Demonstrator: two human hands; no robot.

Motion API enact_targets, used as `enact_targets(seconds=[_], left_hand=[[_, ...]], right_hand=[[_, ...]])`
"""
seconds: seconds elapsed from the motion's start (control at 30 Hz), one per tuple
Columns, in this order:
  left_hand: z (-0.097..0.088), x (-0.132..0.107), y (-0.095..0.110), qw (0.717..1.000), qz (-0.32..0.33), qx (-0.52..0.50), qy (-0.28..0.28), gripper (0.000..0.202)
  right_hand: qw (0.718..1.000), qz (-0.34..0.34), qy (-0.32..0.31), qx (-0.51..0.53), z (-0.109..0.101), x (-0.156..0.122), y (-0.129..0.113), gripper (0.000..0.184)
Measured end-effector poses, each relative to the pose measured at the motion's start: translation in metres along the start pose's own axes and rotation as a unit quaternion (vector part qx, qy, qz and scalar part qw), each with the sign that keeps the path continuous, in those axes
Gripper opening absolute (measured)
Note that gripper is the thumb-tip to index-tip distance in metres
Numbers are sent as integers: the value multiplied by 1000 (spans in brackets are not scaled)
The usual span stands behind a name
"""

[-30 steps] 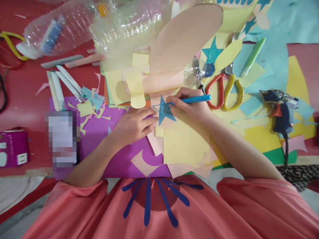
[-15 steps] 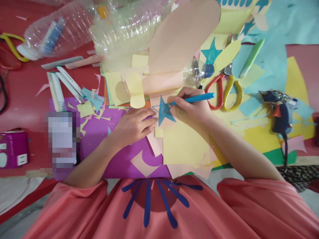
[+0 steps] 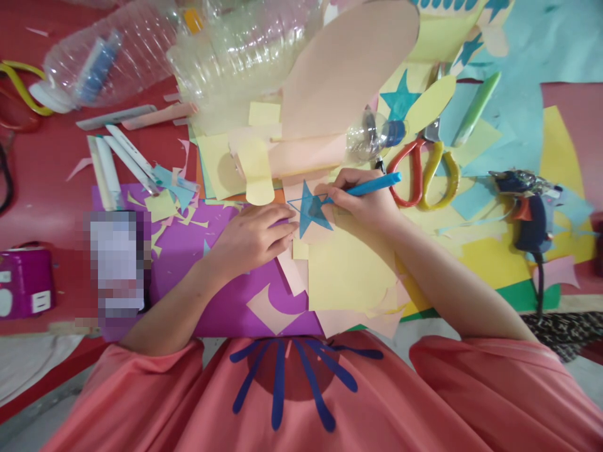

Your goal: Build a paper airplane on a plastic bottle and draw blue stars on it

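Right hand (image 3: 362,202), grip closed on one blue pen (image 3: 373,184), touches its tip to one blue star (image 3: 308,212) at the middle of the desk (image 3: 42,176). Left hand (image 3: 254,235) lies flat and open, fingertips at the star's edge. One pair of scissors (image 3: 424,171) and one glue gun (image 3: 530,216) lie to the right.

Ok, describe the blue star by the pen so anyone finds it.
Start at the big purple sheet. At its upper right corner, between the left hand and right hand, lies the blue star. Unlike the other star by the scissors, the blue pen touches it.
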State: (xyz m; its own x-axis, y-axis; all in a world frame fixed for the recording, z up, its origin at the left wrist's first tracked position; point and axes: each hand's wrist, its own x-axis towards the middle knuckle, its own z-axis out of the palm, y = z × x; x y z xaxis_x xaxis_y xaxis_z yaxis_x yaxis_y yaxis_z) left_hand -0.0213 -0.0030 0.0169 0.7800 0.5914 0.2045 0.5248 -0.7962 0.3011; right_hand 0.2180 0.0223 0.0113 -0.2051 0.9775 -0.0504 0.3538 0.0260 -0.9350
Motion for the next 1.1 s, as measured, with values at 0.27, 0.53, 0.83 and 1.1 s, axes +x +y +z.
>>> enact_targets(seconds=[0.27,0.53,0.83,1.1], left_hand=[[-1,1,0,1000,3,-9,8,28],[-1,0,0,1000,-3,-14,-8,29],[-1,0,1,1000,1,-11,-1,30],[-1,-1,-1,1000,3,-10,2,30]], right_hand=[[999,-16,31,21,0,1,1,24],[1000,-9,17,12,1,-1,-1,21],[1000,-12,13,7,0,1,2,21],[998,-28,47,16,2,1,5,23]])
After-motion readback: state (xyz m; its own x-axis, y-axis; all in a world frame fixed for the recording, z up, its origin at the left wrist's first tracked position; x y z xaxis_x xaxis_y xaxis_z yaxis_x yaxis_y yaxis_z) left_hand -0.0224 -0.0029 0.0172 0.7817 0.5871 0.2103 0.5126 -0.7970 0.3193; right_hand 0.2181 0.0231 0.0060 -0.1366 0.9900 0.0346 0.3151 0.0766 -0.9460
